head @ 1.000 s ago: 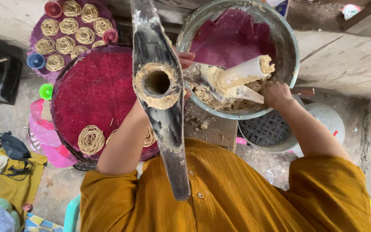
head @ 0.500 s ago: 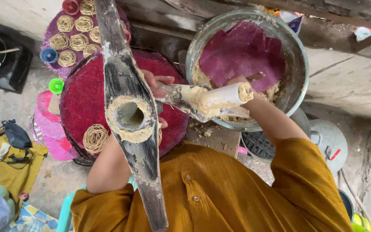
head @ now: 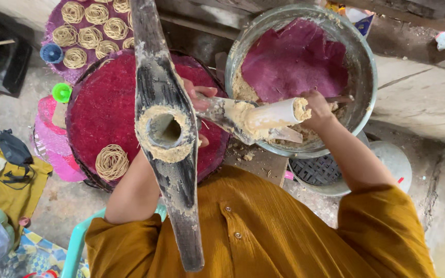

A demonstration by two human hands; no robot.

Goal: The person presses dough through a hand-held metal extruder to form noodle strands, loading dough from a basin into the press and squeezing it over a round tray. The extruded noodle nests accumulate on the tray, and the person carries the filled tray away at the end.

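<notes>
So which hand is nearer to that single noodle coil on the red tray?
Left. The left hand is over the red tray, behind the wooden press, above the noodle coil. The right hand is off the tray, inside the metal bowl.

— Your wooden press (head: 168,134) looks rough, dark and crusted with matt dough, right?

— Yes. Your bowl (head: 362,62) at upper right is dull scuffed metal, and the red tray (head: 104,108) is coarse woven mesh.
</notes>
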